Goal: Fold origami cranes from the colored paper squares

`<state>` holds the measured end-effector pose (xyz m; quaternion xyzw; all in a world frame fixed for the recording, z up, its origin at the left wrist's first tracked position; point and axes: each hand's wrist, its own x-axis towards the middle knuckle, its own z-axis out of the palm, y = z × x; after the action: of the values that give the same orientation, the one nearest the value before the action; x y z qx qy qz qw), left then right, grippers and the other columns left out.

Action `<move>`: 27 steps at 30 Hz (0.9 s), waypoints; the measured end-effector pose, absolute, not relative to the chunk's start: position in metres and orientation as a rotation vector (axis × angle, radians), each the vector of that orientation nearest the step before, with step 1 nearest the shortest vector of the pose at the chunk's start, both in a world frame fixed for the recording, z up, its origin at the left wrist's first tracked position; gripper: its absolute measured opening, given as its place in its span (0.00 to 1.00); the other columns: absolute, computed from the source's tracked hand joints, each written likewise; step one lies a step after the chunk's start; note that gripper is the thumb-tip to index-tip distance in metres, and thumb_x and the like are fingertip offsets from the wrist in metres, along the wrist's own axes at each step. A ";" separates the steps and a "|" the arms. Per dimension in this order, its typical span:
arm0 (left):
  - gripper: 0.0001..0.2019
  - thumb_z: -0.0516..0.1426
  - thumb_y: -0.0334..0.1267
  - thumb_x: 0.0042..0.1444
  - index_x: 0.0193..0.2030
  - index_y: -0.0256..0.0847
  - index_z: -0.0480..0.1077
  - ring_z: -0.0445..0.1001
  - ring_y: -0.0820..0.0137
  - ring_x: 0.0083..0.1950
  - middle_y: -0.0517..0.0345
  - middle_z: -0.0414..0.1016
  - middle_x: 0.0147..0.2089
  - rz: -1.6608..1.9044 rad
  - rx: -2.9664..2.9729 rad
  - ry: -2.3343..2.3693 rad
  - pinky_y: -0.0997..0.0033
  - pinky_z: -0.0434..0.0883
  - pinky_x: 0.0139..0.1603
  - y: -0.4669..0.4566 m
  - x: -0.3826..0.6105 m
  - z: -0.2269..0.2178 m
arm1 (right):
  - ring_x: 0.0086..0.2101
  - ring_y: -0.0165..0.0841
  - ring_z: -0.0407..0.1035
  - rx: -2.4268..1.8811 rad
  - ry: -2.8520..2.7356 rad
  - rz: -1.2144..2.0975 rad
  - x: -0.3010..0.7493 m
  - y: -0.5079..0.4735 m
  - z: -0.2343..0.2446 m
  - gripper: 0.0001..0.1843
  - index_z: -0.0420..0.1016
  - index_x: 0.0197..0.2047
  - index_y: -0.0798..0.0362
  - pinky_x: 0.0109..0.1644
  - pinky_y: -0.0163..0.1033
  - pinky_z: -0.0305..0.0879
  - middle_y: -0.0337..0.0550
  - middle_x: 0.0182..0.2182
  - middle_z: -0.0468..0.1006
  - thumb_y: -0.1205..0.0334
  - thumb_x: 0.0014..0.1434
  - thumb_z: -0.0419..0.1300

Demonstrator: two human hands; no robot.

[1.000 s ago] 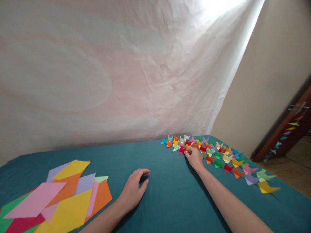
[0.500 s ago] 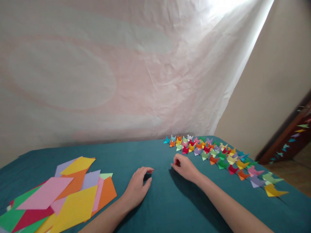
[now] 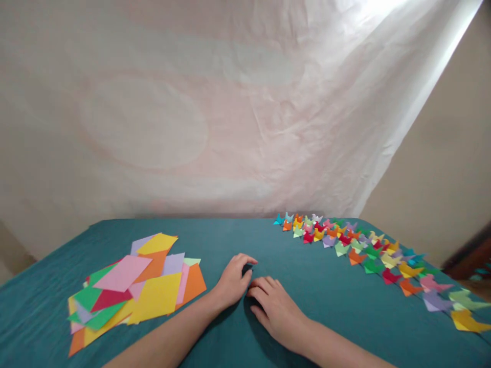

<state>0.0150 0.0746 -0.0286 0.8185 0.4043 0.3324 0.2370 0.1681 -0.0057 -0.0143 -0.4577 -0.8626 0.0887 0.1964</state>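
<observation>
My left hand [image 3: 235,279] rests on the dark green tabletop [image 3: 226,337] near the middle, fingers curved and thumb apart, with nothing seen in it. Just right of it, my right hand [image 3: 276,312] hovers low or rests palm down, its fingers loosely bent and apart, also without anything visible in them. The two hands are close together at the fingertips. Left of my left hand lies a loose pile of coloured paper sheets [image 3: 159,299] in yellow, orange, pink, green, red and lilac. Rows of small folded paper birds [image 3: 356,257] stand on the right side.
The birds run in a slanting band from the far edge to the near right, ending with a yellow bird [image 3: 468,321]. A pale hanging cloth [image 3: 230,128] closes off the back of the table. A plain wall [image 3: 441,133] stands beyond it at right.
My right hand has come left and nearer to me, beside my left hand, and its closed fingers have loosened. The view has turned slightly left.
</observation>
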 end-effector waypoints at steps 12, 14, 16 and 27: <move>0.16 0.51 0.31 0.57 0.53 0.37 0.65 0.60 0.64 0.59 0.48 0.62 0.57 0.531 2.524 1.159 0.62 0.59 0.61 0.021 -0.019 -0.009 | 0.46 0.39 0.61 -1.216 -2.419 0.213 0.173 -0.010 -0.027 0.12 0.67 0.47 0.49 0.48 0.45 0.58 0.44 0.47 0.69 0.67 0.60 0.52; 0.18 0.51 0.33 0.57 0.56 0.39 0.62 0.59 0.64 0.61 0.48 0.61 0.59 0.465 2.549 1.210 0.60 0.58 0.62 0.005 -0.038 -0.003 | 0.46 0.39 0.61 -1.197 -2.413 0.223 0.174 -0.010 -0.027 0.13 0.67 0.48 0.49 0.48 0.45 0.58 0.44 0.47 0.70 0.67 0.60 0.51; 0.18 0.51 0.34 0.58 0.56 0.42 0.62 0.57 0.64 0.62 0.49 0.61 0.60 0.436 2.567 1.264 0.59 0.56 0.63 -0.007 -0.058 0.003 | 0.45 0.39 0.62 -1.178 -2.406 0.233 0.175 -0.010 -0.027 0.13 0.67 0.48 0.49 0.48 0.45 0.59 0.44 0.47 0.70 0.67 0.60 0.51; 0.19 0.51 0.35 0.55 0.54 0.41 0.66 0.66 0.60 0.57 0.49 0.68 0.56 0.141 2.651 1.602 0.59 0.62 0.59 0.001 -0.114 0.016 | 0.46 0.37 0.61 -1.144 -2.373 0.273 0.177 -0.011 -0.023 0.12 0.68 0.47 0.50 0.49 0.44 0.57 0.44 0.46 0.70 0.67 0.60 0.52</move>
<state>-0.1145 0.0011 0.0157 0.8548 0.5166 0.0455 0.0204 0.1773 -0.0106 -0.0235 -0.4189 -0.8689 0.0998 0.2440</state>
